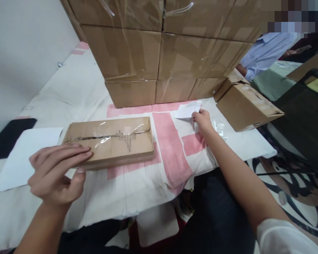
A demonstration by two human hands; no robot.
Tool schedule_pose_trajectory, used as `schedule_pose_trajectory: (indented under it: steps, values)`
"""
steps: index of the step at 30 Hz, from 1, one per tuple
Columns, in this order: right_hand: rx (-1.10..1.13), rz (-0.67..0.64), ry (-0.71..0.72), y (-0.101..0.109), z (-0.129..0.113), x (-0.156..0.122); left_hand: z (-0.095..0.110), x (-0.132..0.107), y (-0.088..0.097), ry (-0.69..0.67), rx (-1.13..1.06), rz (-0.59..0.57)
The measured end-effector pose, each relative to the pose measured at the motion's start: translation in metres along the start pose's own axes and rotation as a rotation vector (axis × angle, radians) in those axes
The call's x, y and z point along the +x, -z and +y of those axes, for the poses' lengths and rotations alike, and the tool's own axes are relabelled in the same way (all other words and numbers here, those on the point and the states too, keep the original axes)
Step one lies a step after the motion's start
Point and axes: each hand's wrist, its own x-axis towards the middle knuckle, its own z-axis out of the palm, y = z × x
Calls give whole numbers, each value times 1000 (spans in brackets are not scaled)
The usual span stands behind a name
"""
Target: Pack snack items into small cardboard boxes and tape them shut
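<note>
A flat brown cardboard parcel (113,140), taped along its top, lies on the white and pink cloth (172,151) in front of me. My left hand (57,173) grips its near left corner, fingers over the top and thumb under the edge. My right hand (202,120) reaches out to the right and pinches a small white paper slip (187,110) lying on the cloth. A clear plastic scrap (219,127) lies beside that hand.
A tall stack of taped cardboard boxes (159,49) stands behind the parcel. A smaller box (245,106) sits at the right. A white sheet (23,155) lies at the left. Another person in a light blue shirt (265,51) is at the far right.
</note>
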Motion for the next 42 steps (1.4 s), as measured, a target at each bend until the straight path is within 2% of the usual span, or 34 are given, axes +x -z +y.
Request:
schedule_pose_trajectory:
  steps: [2, 4, 5, 7, 9, 11, 14, 17, 19, 22, 25, 27, 33, 42]
  values:
    - [82, -69, 74, 10, -13, -21, 10, 11, -4, -54, 30, 134]
    - [154, -133, 142, 22, -27, -49, 29, 20, -8, -163, 70, 258]
    - [186, -173, 174, 27, -34, -64, 42, 23, -10, -228, 80, 280]
    - [222, -319, 248, 36, -47, -95, 73, 28, -15, -299, 55, 226]
    - [227, -532, 321, 43, -56, -123, 103, 29, -21, -261, -47, 124]
    - [258, -726, 357, 46, -59, -146, 128, 27, -29, -228, -133, 82]
    - [331, -918, 294, 43, -51, -174, 148, 22, -41, -147, -194, 16]
    - [381, -1036, 183, 36, -36, -197, 153, 20, -52, -54, -195, -98]
    - [431, -1045, 105, 31, -25, -209, 152, 20, -56, -78, -197, -183]
    - [515, -977, -5, 27, -12, -219, 151, 18, -61, -165, -204, -283]
    - [539, -913, -50, 26, -6, -221, 154, 16, -65, -159, -188, -341]
    - [516, -901, -58, 27, -6, -220, 156, 15, -68, -144, -189, -358]
    - [494, -982, -92, 29, -5, -219, 162, 15, -73, -107, -216, -354]
    - [363, -964, -24, 19, -2, -216, 151, 13, -74, -125, -219, -418]
